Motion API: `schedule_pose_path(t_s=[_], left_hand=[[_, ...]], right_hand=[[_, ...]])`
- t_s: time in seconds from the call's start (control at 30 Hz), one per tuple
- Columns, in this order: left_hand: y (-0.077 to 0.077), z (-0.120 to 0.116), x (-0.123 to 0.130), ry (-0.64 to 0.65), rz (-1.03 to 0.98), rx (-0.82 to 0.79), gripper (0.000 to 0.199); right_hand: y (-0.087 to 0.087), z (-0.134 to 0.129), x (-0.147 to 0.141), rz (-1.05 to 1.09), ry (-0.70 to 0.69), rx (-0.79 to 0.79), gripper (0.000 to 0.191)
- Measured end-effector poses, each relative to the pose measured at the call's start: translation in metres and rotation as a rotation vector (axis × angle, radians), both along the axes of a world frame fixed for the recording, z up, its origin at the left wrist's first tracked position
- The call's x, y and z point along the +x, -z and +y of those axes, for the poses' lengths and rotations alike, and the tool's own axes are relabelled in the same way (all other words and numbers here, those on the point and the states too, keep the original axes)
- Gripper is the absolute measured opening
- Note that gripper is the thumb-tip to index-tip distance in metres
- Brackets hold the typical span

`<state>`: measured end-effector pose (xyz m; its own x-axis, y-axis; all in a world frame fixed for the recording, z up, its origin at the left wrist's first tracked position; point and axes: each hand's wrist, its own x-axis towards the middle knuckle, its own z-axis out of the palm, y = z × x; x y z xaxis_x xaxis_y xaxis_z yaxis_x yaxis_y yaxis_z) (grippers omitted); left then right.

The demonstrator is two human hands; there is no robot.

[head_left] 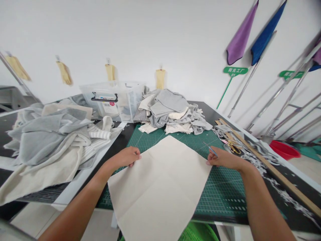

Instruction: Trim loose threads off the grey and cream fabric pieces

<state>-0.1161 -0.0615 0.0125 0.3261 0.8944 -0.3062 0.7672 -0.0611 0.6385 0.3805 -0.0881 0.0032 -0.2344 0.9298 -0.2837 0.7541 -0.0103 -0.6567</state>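
Note:
A large cream cloth piece (163, 177) hangs between my two hands, its far corner over the green cutting mat (223, 190) and its near part hanging past the table edge. My left hand (130, 156) pinches the cloth's left edge, fingers closed. On the opposite edge my right hand (220, 157) pinches the cloth too. A slim blue pointed tool (212, 150) also sticks out of the right hand, tip toward the upper left; its exact kind cannot be made out. Faint creases cross the cloth.
Heaped grey and cream cloth pieces (165, 107) lie behind the mat, beside a clear plastic bin (125, 107). Another fabric pile (52, 134) is at left. Gold-handled scissors (233, 147), scraps and a long wooden strip (273, 174) lie right. A green basket (198, 232) stands below.

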Motion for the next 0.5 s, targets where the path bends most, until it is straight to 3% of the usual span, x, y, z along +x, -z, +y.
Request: schedule_pose_path(t_s=[0.17,0.37,0.5], left_hand=[[-0.003,-0.008,-0.004,0.025,-0.085,-0.017,0.035],[-0.007,-0.030,0.001,0.095,-0.225,-0.185,0.034],[-0.006,-0.047,0.004,0.106,-0.214,-0.210,0.031]], right_hand=[[0.010,0.013,-0.009,-0.053,0.099,0.108,0.028],[0.026,0.041,-0.011,-0.369,0.344,0.448,0.017],[0.037,0.048,0.000,-0.398,0.341,0.446,0.020]])
